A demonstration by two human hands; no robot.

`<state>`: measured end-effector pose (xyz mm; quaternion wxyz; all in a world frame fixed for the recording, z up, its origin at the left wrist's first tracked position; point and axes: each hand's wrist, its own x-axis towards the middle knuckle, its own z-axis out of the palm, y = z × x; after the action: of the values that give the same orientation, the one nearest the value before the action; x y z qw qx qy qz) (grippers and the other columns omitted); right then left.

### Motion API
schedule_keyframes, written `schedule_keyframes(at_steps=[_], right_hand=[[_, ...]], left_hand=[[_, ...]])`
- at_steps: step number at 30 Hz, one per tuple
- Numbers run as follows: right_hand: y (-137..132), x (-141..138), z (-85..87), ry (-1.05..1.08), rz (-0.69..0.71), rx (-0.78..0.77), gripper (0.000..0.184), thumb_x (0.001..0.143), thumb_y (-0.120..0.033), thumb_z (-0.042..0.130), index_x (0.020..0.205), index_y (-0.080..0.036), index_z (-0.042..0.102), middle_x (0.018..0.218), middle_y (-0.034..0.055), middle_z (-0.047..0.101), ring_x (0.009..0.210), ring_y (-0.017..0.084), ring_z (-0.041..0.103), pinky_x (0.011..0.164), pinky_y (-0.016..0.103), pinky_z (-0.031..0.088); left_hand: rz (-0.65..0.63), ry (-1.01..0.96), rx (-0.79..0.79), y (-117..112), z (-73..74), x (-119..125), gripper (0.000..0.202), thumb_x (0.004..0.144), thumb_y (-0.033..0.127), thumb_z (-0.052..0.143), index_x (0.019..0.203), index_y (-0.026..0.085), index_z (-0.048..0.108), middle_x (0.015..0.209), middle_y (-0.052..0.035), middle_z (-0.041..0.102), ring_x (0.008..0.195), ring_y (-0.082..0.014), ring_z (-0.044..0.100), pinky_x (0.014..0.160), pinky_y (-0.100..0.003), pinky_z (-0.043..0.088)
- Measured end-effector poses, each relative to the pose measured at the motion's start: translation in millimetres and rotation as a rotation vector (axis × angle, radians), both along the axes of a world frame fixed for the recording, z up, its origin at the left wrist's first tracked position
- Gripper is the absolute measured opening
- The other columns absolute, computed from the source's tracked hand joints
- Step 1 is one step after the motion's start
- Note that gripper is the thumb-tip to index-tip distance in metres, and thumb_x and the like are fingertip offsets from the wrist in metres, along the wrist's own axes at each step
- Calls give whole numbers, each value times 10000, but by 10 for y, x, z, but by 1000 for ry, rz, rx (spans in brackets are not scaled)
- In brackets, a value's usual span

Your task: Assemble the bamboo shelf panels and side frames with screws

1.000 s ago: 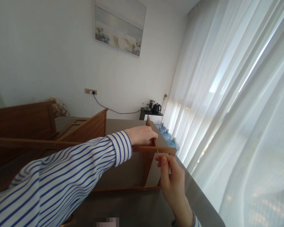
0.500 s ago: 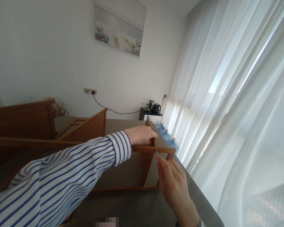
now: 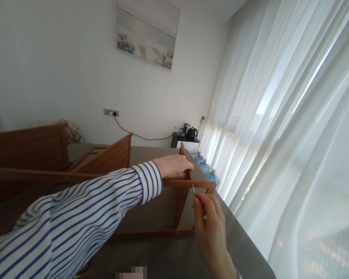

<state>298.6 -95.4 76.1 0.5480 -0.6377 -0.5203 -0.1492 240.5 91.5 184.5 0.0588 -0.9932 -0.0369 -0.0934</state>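
Note:
A wooden frame [image 3: 75, 177] lies on its side, with a long rail across it and upright panels. Near the rail's right end my left hand [image 3: 173, 166] is closed over a narrow wooden board [image 3: 182, 149], its fingers curled down and partly hidden. Below that joint, my right hand [image 3: 211, 223] pinches a thin silver metal rod, which looks like a hex key [image 3: 193, 188], between thumb and fingers. The rod's tip meets the rail's near face beside the board. Any screw there is too small to make out.
The frame rests on a grey-brown surface [image 3: 244, 240]. Another wooden panel [image 3: 113, 155] stands up behind the rail. Sheer white curtains [image 3: 279, 116] hang at right, with several blue water bottles [image 3: 205, 166] beneath. A black kettle [image 3: 192, 133] stands on a cabinet at the back.
My right hand has turned and shifted slightly, its fingers now drawn up around the hex key, with more of the rod showing. My left hand has kept its place.

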Motion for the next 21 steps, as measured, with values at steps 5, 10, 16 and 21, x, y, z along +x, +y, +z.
schedule_keyframes(at_steps=[5,10,16,21], right_hand=[[-34,21,67,-24,52,-68,231,922,-292,451,1065,-187,601,743,49,657,696,182,644,615,283,498],[70,-155,93,652,295,21,265,903,-400,493,1026,-176,562,682,30,658,517,128,584,462,228,463],[91,-163,39,905,478,124,305,875,-412,548,1039,-160,598,775,62,684,602,131,618,521,239,504],[-50,3,31,453,396,-88,339,876,-340,565,1193,-221,581,1060,84,680,873,191,661,732,311,553]], left_hand=[[-7,-2,13,-7,10,-2,122,781,194,541,821,210,655,713,-36,674,648,-161,623,550,-229,387],[0,2,10,-25,20,-8,113,781,199,550,818,213,655,703,-32,666,652,-168,629,543,-231,388],[-6,-5,29,-19,17,-10,112,785,208,542,802,213,653,694,-34,666,647,-171,627,534,-235,370],[0,3,18,-9,11,-8,128,787,218,528,806,212,654,696,-37,667,647,-167,622,542,-236,367]])
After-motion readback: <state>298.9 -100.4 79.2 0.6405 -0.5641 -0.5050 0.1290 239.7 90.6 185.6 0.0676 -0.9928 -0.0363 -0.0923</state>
